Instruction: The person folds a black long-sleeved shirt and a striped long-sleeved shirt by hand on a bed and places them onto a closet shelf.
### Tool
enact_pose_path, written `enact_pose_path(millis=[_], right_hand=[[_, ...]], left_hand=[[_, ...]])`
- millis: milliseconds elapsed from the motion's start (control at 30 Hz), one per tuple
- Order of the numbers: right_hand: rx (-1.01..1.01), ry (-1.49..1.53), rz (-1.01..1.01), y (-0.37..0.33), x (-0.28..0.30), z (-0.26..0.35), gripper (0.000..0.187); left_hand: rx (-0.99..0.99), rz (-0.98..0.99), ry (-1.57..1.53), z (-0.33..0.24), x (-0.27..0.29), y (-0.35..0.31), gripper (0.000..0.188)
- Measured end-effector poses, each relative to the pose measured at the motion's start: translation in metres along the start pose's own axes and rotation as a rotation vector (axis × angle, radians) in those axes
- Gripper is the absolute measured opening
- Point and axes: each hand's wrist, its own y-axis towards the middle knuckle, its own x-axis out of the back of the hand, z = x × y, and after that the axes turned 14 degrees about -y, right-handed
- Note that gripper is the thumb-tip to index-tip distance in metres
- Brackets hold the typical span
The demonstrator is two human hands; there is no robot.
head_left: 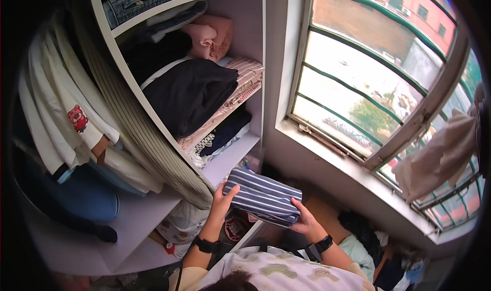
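Note:
A folded navy cloth with white stripes (pixel 263 195) is held out in front of me, between both hands. My left hand (pixel 223 198) grips its left end, thumb on top and the other fingers mostly hidden beneath. At the opposite end my right hand (pixel 304 217) holds the right edge, thumb above and fingers underneath. The bundle looks like a garment, but its exact kind cannot be made out. Just beyond it stands the lowest visible cupboard shelf (pixel 236 155), with dark and patterned clothes (pixel 217 140) lying on it.
Above, a shelf carries a black garment (pixel 192 89), pink striped fabric (pixel 245 76) and a pink bundle (pixel 209 35). White shirts (pixel 61 102) hang at the left. A barred window (pixel 353 81) fills the right, with a beige cloth (pixel 434 155) hanging there. Clothes (pixel 358 252) lie on the floor.

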Motion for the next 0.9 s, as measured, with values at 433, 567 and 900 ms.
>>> enact_pose_path(millis=[433,567,900], right_hand=[[0.215,-0.490,0.179,0.047,-0.064,0.155,0.046],[0.173,-0.575,0.225,0.055,-0.052,0.181,0.046],[0.176,-0.694,0.364,0.070,-0.071,0.218,0.049]], left_hand=[[-0.171,-0.046,-0.629,0.033,-0.127,0.062,0.069],[-0.223,-0.216,-0.776,0.045,-0.148,0.081,0.070],[-0.642,-0.471,-0.518,0.013,-0.177,0.080,0.074]])
